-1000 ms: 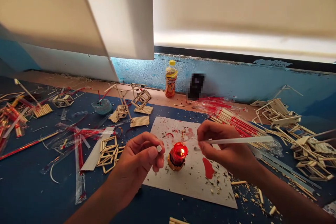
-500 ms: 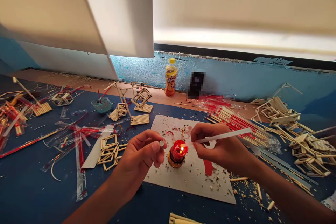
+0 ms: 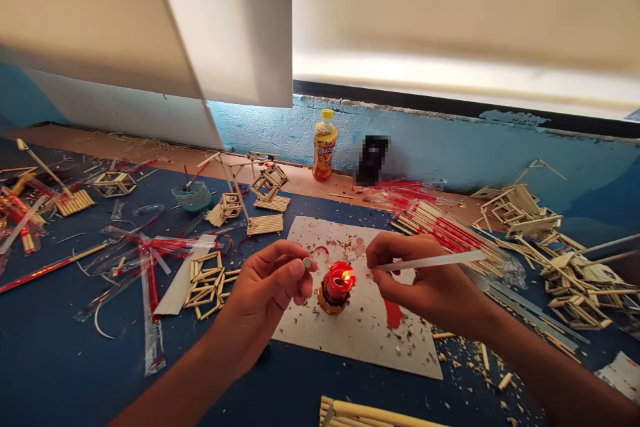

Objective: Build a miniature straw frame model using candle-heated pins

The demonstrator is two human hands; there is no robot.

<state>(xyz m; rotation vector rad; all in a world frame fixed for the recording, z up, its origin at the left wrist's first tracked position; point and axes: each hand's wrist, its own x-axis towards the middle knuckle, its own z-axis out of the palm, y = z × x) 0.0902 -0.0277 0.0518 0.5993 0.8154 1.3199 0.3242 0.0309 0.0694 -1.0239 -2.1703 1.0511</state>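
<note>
A red candle (image 3: 339,280) burns in a dark and gold holder on a white sheet (image 3: 345,347) strewn with chips. To its right, my right hand (image 3: 415,273) pinches a translucent white glue stick (image 3: 440,259), whose left tip points at the flame from a short distance. On the candle's other side is my left hand (image 3: 273,280), closed with thumb and forefinger on a small pale round piece (image 3: 307,263); only its flat face shows, so its kind is unclear. A red wax patch (image 3: 393,314) lies on the sheet below my right hand.
Stick frames (image 3: 206,283) stand at left, with more stick models (image 3: 565,260) at right. Behind are a drink bottle (image 3: 325,147), a glass bowl (image 3: 191,195) and a bundle of sticks (image 3: 445,230). A stick bundle (image 3: 370,413) lies at the front edge.
My right hand has drawn the glue stick slightly right, so its tip is farther from the flame. The flame leans more to the right. My left hand stays nearly in place, still pinching the round piece.
</note>
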